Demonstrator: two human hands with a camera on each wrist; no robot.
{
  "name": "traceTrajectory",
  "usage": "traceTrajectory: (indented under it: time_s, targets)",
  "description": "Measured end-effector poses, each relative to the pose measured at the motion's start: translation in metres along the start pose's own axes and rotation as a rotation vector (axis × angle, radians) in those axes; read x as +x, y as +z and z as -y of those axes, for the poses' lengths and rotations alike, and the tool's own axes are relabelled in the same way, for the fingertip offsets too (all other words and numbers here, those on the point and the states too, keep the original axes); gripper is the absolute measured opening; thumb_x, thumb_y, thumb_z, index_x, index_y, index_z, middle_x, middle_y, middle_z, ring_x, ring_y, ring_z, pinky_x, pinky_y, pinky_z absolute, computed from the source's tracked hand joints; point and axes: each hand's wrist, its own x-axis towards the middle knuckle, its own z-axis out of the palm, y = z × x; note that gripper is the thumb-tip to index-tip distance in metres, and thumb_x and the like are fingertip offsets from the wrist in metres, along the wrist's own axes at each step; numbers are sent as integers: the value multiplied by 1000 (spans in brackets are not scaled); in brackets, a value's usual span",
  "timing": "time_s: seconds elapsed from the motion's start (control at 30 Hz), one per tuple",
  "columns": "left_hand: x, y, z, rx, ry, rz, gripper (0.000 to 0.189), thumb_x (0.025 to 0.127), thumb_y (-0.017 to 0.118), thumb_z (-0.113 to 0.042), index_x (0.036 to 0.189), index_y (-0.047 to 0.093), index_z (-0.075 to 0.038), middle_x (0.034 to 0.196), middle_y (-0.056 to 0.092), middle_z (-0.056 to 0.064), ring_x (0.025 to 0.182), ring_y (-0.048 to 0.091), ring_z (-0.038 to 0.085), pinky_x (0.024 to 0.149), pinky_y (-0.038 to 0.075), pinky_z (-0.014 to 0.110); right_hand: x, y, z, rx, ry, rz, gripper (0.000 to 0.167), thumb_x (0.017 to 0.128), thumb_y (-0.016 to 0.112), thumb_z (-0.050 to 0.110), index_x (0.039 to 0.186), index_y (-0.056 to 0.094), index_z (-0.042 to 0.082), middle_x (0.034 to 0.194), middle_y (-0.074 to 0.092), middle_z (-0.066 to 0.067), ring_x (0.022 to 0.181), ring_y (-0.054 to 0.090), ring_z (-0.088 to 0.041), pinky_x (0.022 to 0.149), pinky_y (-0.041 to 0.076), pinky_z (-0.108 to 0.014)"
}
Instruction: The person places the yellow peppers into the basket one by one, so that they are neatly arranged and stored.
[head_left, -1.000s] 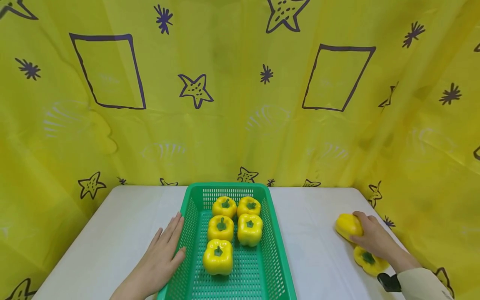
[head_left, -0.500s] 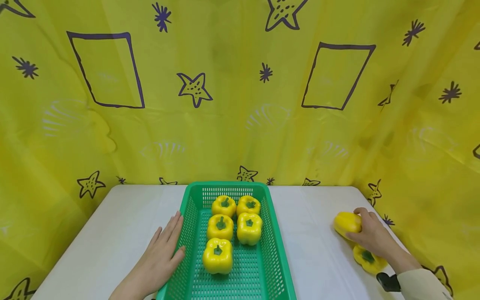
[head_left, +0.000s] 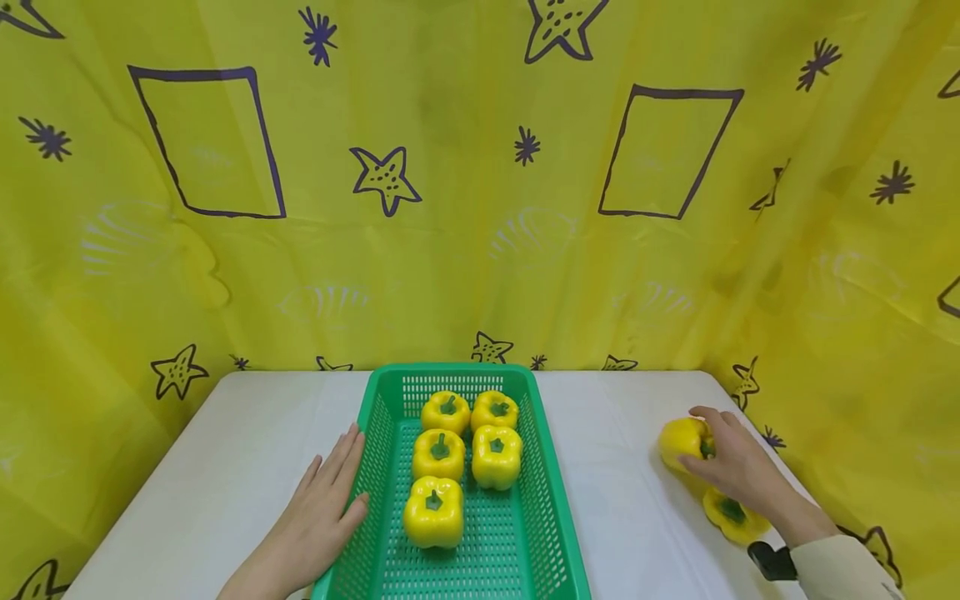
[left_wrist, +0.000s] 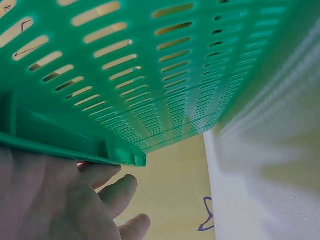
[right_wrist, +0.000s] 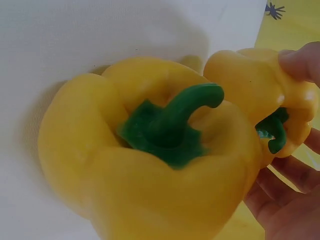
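Observation:
My right hand (head_left: 738, 468) holds a yellow bell pepper (head_left: 677, 443) with a green stem, thumb on one side and fingers on the other. In the right wrist view this held bell pepper (right_wrist: 245, 80) is at the right, its stem turned toward the palm. Close beside it, a second yellow bell pepper (right_wrist: 165, 200) sits on the table, stem showing. My left hand (head_left: 311, 521) lies with straight fingers along the left rim of a green plastic basket (head_left: 558, 492). From the left wrist, those fingers (left_wrist: 122, 195) touch the underside of the rim.
Inside the basket stand several yellow bell peppers (head_left: 435, 512), mostly toward its back and middle. A white-covered table (head_left: 607, 467) carries everything. Yellow patterned curtain (head_left: 450, 275) hangs behind the table and on both sides.
The held bell pepper has shifted slightly left and turned, so its green stem now shows in the head view. My right hand moved with it. The left hand stays on the basket.

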Motion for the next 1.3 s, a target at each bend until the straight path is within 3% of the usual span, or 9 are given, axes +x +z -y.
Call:
traceTrajectory:
  time_s: [0.23,0.57,0.83,1.13,1.3]
  targets:
    - [0,1,1,-10,-1,-4,69,98,51,-23,158,21,-5,166,18,12,151,23,35,115,18,65,0,0,2,-16,-49,-1,67,80,79,28,130,50,-5,112,58,-25,88,55,-27,72,49,-40]
    - [0,1,1,-7,1,-9,69,98,52,-22,158,22,-5,166,19,13,150,24,36,115,19,66,2,4,6,-84,-36,99,67,84,74,31,137,52,-5,123,55,-31,100,56,-35,83,51,-56]
    - [1,0,-1,-2,-5,-3,68,98,51,-22,158,22,-4,166,19,13,150,25,36,115,18,66,3,7,8,-75,-94,93,65,84,75,24,137,51,-6,127,54,-28,105,57,-37,87,50,-58]
    - [1,-1,-2,-1,-3,-1,67,99,50,-23,157,23,-3,166,19,14,150,25,37,116,17,66,-2,9,7,-71,-181,30,43,85,75,21,124,64,4,122,59,-20,104,62,-35,86,53,-56]
    - [1,-1,-2,-1,-8,5,67,100,50,-24,157,22,-4,166,18,13,150,25,37,116,17,66,-3,8,8,-72,-202,15,41,85,76,23,121,66,6,120,60,-18,103,62,-33,85,53,-55]
